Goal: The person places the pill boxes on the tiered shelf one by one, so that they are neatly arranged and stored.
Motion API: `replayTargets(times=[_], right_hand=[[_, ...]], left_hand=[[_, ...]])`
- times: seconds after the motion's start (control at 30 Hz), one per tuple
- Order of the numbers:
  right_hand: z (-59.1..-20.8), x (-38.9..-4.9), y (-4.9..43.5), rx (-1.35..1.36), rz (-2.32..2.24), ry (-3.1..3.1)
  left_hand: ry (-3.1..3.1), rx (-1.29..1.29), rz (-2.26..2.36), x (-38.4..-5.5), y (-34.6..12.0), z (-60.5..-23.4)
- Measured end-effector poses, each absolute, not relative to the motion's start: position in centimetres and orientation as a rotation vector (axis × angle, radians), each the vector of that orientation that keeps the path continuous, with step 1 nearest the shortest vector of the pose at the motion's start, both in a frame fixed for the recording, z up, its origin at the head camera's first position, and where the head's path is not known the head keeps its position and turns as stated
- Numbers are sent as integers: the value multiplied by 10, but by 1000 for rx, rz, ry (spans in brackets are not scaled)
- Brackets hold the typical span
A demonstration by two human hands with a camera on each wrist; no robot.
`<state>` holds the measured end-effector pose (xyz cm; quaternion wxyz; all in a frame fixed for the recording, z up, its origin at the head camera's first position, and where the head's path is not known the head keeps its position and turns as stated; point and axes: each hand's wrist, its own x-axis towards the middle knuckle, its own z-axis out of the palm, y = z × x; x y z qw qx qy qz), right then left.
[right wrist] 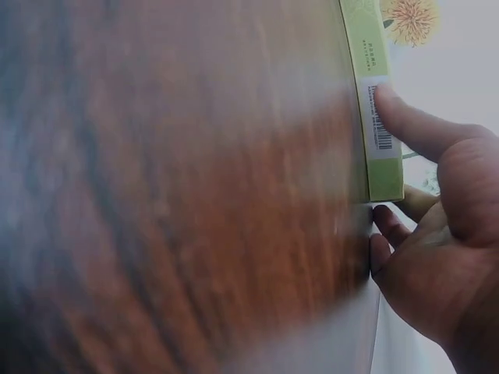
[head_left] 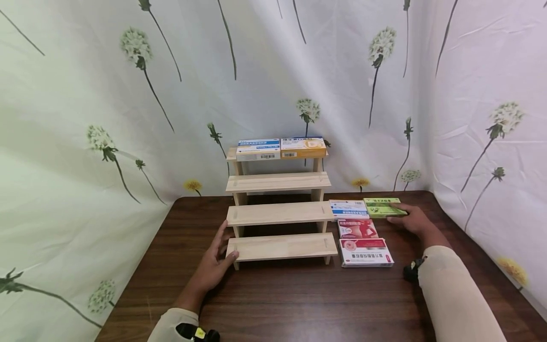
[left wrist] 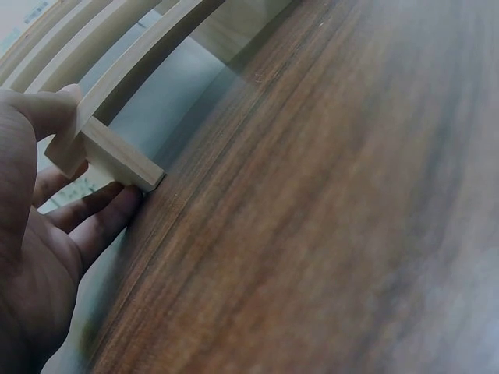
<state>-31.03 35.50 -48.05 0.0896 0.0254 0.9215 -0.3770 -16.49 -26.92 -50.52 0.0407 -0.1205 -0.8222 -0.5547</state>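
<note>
- Gripping wooden rack (head_left: 279, 213), near left: left hand (head_left: 210, 269), fingertips partly hidden.
- Pinching green box (head_left: 377, 208), far right: right hand (head_left: 413, 221), forefinger mostly hidden in wrist view.

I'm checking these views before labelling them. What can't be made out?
Green box: head view, the right grip covers part of its right end; right wrist view, the top edge cuts it off.
Rack: left wrist view, the frame's edges cut it off, and the left grip hides part of it.
Red box: head view, fine print too small.
Table: right wrist view, grain blurred.
</note>
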Motion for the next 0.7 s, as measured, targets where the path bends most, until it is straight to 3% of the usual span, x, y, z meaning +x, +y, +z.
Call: replayTargets(times=[0.7], right_hand=[[-481,-304,350,258,-1106,2864]], left_hand=[[-2525,-376,-1693,-165,-270,-504]])
